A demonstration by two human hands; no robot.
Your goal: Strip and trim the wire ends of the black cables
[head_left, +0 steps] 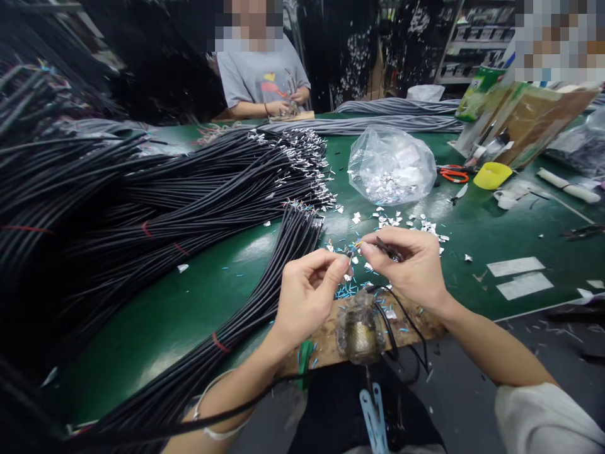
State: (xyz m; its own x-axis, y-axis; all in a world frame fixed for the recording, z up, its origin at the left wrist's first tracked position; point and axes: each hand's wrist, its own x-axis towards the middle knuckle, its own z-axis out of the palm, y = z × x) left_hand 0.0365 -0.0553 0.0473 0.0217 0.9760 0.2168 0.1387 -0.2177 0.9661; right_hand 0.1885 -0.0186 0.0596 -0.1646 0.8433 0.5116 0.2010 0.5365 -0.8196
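In front of me, my left hand [309, 287] is closed, thumb and forefinger pinching a cable end with thin coloured wires [355, 246] fanning out of it. My right hand [409, 261] comes in from the other side, its fingertips closed at those wires. A small dark hand tool [388, 248] lies within the right hand's grip; its exact kind is mostly hidden. Below both hands sits a wire-wrapped metal device [362, 331] on a worn wooden board [316, 328]. Beside my left hand lies a tied bundle of black cables [265, 296] with stripped ends.
Larger black cable bundles [212, 183] cover the left of the green table [189, 309]. A clear plastic bag [392, 165] of scraps, orange-handled scissors [454, 174] and a yellow ring [492, 176] lie beyond. Blue and silver scraps are scattered about. Opposite, a person [265, 75] handles something small.
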